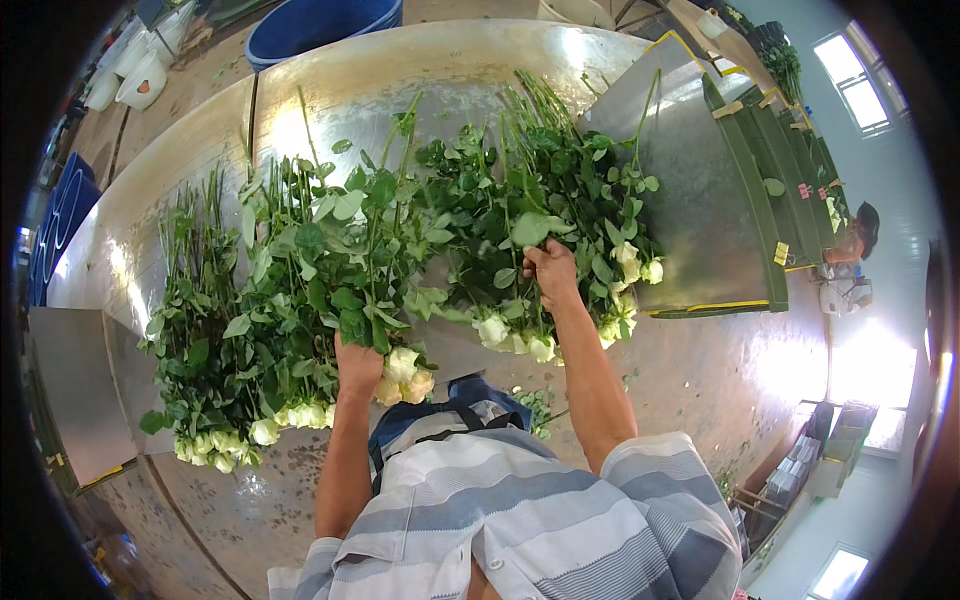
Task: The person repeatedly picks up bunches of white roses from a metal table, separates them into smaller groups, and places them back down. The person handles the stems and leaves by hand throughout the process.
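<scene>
My left hand (358, 367) is closed around the leafy stems of a few cream roses (401, 365), whose heads hang just right of the wrist. Leaves cover most of its fingers. My right hand (553, 274) pinches a rose stem under a broad pale-green leaf (534, 228), above a pile of white roses (493, 330). More cream roses (217, 448) lie in bunches to the left, heads towards me and cut stems pointing away. Under them all is a shiny metal-topped table (450, 75).
A large blue tub (322, 34) stands beyond the table, with white buckets (142, 79) at far left. On the right, a metal panel (712, 225) adjoins green dividers (757, 187) with clips. Another person (851, 240) is farther right. Fallen leaves (532, 405) litter the floor.
</scene>
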`<state>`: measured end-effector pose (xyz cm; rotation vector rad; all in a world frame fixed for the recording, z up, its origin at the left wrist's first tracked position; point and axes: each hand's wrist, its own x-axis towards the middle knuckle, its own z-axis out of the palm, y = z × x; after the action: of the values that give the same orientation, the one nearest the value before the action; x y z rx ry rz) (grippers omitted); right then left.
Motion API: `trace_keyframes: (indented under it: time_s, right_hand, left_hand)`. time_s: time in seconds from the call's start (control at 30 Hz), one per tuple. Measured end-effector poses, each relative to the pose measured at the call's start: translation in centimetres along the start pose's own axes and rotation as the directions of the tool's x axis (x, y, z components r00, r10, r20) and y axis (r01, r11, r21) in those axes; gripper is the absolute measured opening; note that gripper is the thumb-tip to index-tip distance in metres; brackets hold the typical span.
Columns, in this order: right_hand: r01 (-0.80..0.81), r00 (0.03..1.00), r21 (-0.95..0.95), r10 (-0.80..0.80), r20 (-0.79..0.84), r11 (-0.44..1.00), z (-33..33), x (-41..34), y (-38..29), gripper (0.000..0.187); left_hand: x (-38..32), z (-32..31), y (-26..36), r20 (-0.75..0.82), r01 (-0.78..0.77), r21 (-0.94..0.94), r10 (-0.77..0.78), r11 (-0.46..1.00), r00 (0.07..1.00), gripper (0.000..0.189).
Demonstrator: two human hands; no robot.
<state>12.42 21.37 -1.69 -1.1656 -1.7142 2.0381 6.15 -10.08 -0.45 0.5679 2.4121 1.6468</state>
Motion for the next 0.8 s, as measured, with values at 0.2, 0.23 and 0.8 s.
trace_keyframes:
  time_s: [0.2,0.23,0.8]
  right_hand:
    - [0.01,0.999,0.115,-0.016,0.051,0.993,4.1,-3.5,-1.3,0.019]
    - [0.003,0.997,0.153,-0.015,0.076,0.988,5.5,-4.1,-1.4,0.019]
    - [-0.098,0.976,-0.321,0.153,0.151,0.942,15.5,0.1,11.8,0.026]
  left_hand:
    - [-0.7,1.6,-3.8,-0.089,0.216,-0.416,-0.275,0.884,0.957,0.018]
    - [-0.4,2.0,-3.6,-0.045,0.234,-0.425,-0.279,0.874,0.959,0.018]
    - [-1.0,5.2,-7.0,-0.108,0.387,0.304,-0.372,0.87,0.922,0.02]
